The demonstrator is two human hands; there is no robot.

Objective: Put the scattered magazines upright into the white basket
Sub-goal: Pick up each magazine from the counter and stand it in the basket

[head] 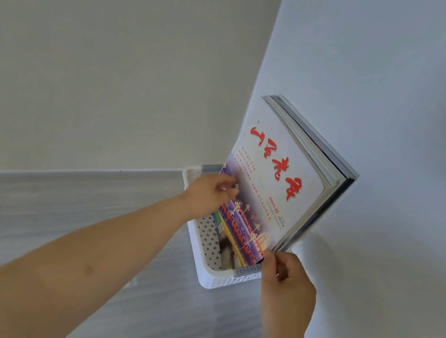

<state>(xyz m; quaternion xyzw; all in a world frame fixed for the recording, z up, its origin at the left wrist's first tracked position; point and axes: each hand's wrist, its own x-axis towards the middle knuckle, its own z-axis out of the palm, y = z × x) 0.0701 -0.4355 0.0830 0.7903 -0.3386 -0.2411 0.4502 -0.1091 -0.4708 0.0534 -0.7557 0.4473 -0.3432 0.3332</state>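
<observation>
A: Where are the magazines (288, 177) sitting?

B: Standing upright in the white basket (226, 283), at 3 o'clock of centre, leaning on the wall (405, 96).

A: Hands?

B: Your left hand (207, 195) is pinching the front cover's left edge. Your right hand (287, 277) is gripping the bottom corner (fingers curled, mostly closed).

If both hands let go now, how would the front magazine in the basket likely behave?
The front magazine probably flops: its cover already bows. It looks glossy, so likely slippery. The white basket holds only its lower part, so it may tip leftward.
</observation>
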